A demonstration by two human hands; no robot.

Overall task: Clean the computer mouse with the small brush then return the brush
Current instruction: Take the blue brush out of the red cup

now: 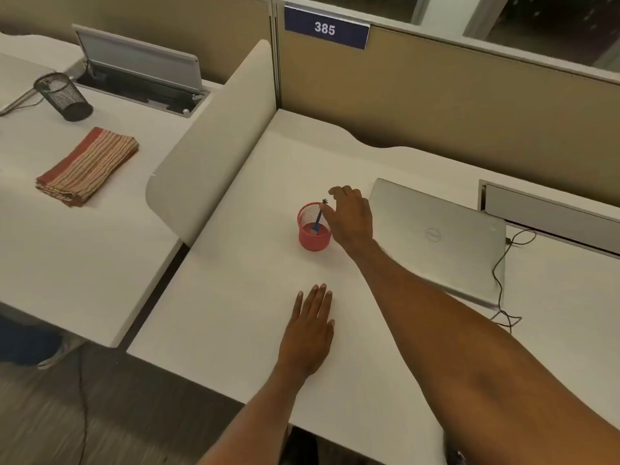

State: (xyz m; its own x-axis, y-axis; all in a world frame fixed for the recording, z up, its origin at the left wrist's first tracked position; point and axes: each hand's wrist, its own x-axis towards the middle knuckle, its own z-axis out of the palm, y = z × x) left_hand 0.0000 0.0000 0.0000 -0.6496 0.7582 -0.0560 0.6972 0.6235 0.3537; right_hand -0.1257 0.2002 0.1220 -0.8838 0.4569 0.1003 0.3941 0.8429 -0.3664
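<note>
In the head view, the small brush [318,219] stands inside a red mesh cup [313,243] on the white desk [235,297]. Its long axis is nearly upright. The lower end sits on the cup's bottom, and the dark upper tip leans over the far rim, toward the right.

The right hand [352,219] is at the right side of the cup, with the thumb at the brush's stem and the other fingers loosely curved above the rim. The picture is soft here, so it cannot be told whether the thumb and a finger already pinch the stem or only touch it. The brush lies just to the left of these fingers, so this hand is clearly the nearer one.

The left hand [310,333] lies flat on the desk on the near side of the cup, well apart from it, fingers straight and holding nothing.

A closed laptop [436,236] lies to the right of the cup, behind the right hand. The computer mouse is not visible anywhere. The step in hand is probably taking the brush out, a pull upward along its axis.
</note>
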